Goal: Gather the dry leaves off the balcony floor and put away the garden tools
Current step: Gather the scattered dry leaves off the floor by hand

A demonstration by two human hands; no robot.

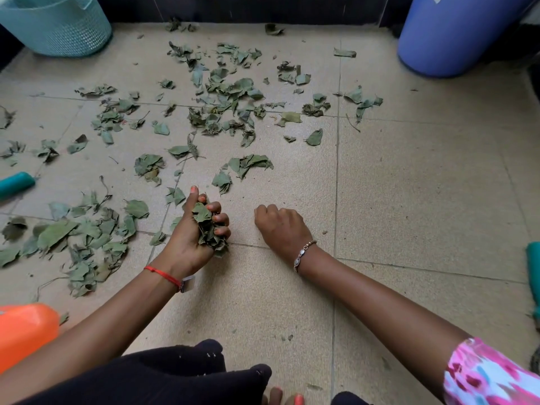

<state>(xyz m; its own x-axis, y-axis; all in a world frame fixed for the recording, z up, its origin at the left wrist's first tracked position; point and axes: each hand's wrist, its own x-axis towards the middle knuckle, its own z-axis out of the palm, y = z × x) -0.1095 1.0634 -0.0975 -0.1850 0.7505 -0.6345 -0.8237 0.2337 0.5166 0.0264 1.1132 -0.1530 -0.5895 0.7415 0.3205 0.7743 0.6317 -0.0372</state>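
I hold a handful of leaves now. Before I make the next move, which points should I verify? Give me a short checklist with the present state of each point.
1. Left hand grips the leaf bunch securely: ok, its fingers curl round it.
2. Right hand is free to help: cannot tell, its fingers are curled and the palm is hidden.
3. Teal basket has room: cannot tell, its inside is out of view.
4. Floor is free of loose leaves: not ok, many lie ahead and to the left.
5. Tools are put away: not ok, a teal handle lies on the floor at the left edge.
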